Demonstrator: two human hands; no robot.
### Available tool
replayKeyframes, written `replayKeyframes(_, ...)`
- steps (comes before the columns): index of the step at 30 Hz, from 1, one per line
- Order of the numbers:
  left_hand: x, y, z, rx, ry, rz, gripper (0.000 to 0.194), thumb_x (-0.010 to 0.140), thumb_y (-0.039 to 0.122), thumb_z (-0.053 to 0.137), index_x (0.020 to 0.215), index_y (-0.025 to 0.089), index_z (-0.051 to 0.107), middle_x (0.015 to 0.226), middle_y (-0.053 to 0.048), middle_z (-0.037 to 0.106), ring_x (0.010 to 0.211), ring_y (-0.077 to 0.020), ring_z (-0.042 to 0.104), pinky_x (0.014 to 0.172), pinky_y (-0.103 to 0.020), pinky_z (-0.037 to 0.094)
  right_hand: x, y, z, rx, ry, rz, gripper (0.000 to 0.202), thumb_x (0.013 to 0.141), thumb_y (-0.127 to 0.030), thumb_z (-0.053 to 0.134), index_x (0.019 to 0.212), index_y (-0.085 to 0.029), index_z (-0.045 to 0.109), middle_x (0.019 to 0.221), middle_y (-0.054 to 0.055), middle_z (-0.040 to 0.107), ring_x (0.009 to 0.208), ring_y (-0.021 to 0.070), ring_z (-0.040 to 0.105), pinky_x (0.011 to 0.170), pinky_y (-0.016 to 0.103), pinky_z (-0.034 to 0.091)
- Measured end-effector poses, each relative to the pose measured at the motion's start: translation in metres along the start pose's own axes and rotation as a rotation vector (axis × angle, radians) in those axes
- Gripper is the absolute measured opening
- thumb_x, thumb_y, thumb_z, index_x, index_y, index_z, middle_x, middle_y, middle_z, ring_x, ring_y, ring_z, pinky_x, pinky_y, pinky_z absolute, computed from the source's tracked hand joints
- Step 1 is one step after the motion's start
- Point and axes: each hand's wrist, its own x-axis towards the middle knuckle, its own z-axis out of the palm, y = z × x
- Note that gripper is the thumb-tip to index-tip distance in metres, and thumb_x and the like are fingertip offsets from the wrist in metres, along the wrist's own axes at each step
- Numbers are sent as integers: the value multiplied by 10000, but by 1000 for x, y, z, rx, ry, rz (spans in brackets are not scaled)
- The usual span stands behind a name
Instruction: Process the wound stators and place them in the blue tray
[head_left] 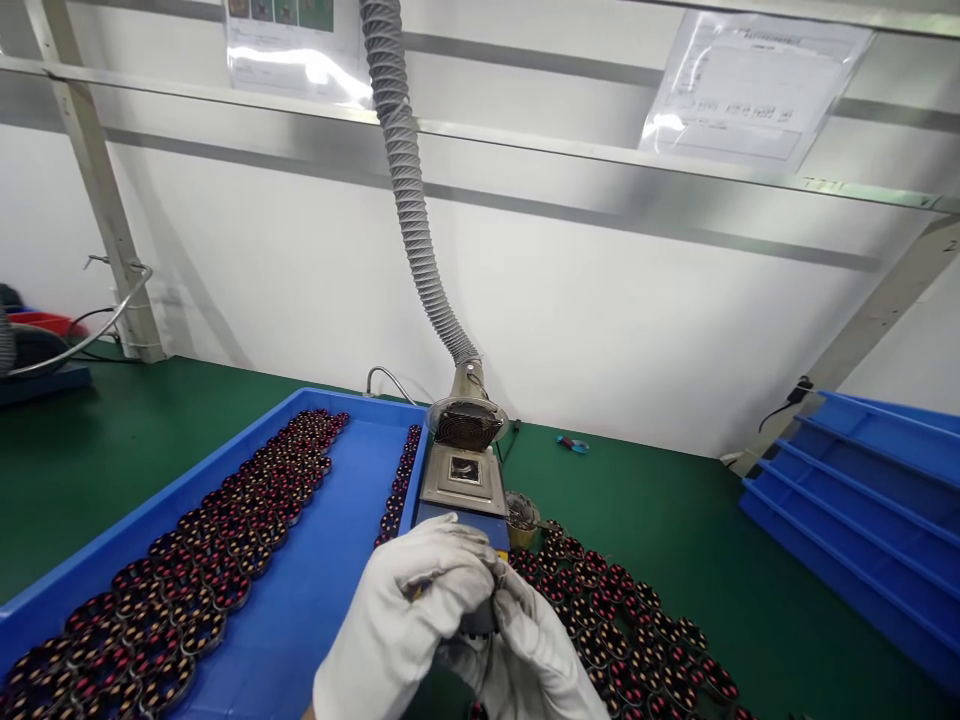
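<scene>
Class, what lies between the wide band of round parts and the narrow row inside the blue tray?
In the head view, only bare floor of the blue tray shows between the wide band and the narrow row.

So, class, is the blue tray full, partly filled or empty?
The blue tray is partly filled: round parts lie along both sides, bare floor between.

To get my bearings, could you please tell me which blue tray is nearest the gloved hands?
The blue tray beside the left hand, with many round parts in it; the stacked blue trays stand farther off, at the right.
</scene>
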Motion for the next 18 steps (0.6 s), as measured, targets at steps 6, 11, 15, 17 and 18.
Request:
replayKeyframes(6,0,5,-6,-109,206,-186,136,703,226,627,762,187,743,875,-45,724,817,-181,675,746,-193,525,-6,-8,3,67,-35,20,322,658,-361,788,912,-181,707,834,88,682,892,224,644,887,408,480)
replayKeyframes(11,3,10,-1,-41,-22,-114,133,709,131,611,690,194,727,838,-25,718,816,-133,654,801,-159,493,-6,-5,6,102,29,-19,271,633,-267,812,872,-183,715,940,84,683,910,176,630,898,290,469)
replayKeyframes(15,1,10,-5,-22,214,24,163,733,124,609,676,231,718,776,21,717,793,-105,660,796,-128,492,-9,-3,7,161,65,1,356,614,-282,820,928,-161,705,956,93,676,895,188,632,934,334,445)
replayKeyframes(17,1,11,-9,-3,274,-51,143,735,153,616,726,241,729,864,11,723,841,-121,670,769,-128,506,-11,-3,7,153,102,5,366,597,-277,828,922,-165,704,959,88,674,907,198,628,961,363,423)
replayKeyframes(18,2,12,-11,23,240,-95,149,710,149,635,775,240,735,913,-2,720,860,-135,671,760,-135,513,-11,-3,8,148,117,4,385,580,-284,838,922,-169,704,969,86,672,915,199,623,969,368,416)
